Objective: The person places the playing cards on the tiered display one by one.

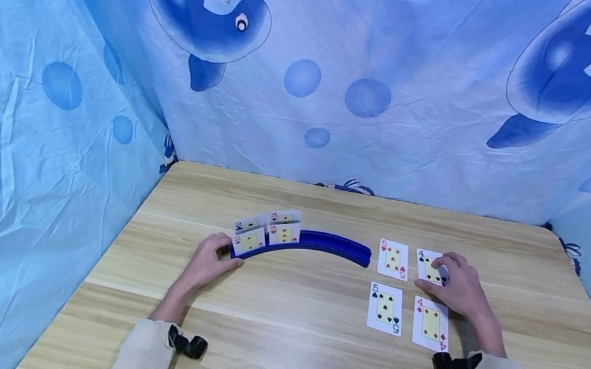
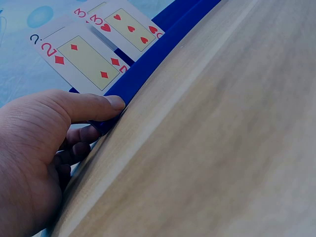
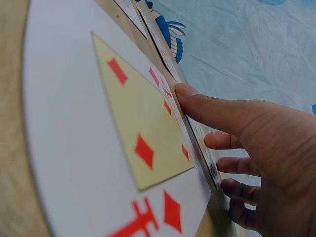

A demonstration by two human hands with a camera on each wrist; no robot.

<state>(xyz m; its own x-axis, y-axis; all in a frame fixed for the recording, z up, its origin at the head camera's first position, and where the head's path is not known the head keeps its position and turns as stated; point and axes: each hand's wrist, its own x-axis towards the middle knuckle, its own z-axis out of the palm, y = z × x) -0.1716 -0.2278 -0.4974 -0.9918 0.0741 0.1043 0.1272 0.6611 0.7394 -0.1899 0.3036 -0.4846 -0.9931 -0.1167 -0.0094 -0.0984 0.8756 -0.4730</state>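
My left hand (image 1: 208,264) grips the left end of a curved blue card holder (image 1: 335,242), thumb along its front and fingers curled behind. Two pairs of playing cards stand in the holder. In front are the two of diamonds (image 2: 86,64) and the three of hearts (image 2: 129,28); another two and three show partly behind them. My right hand (image 1: 459,285) is over the four of spades (image 1: 425,263), which lies flat on the table. Its thumb is at the card's near edge and its fingertips reach over the face, with a gap between; they partly hide it.
Beside the four of spades lies the five of hearts (image 1: 393,260). Nearer the front lie the five of spades (image 1: 385,310) and the four of diamonds (image 1: 431,324). The wooden table (image 1: 275,349) ends at a blue dolphin-print cloth (image 1: 331,145) behind it.
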